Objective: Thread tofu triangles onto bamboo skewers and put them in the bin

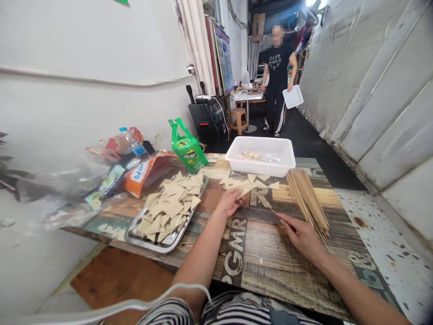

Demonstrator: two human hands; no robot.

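Observation:
My left hand (232,201) is closed on a flat, pale triangular piece (244,188) that looks like sliced dried tofu. Between the fingers of my right hand (302,232) is a thin bamboo skewer (269,206), its far end angled toward that piece. Whether the skewer's tip enters it, I cannot tell. Just beyond my left hand lie several loose triangles (252,178) on the table. A metal tray (173,246) heaped with more triangles (173,206) stands to the left. Beside my right hand is a bundle of bamboo skewers (306,196).
At the table's far edge stands a white plastic tub (260,168) with a few pieces inside. A green bag (188,151), an orange packet (135,180) and a water bottle (137,146) crowd the left. Farther back, a person (278,67) holds a white container (293,96).

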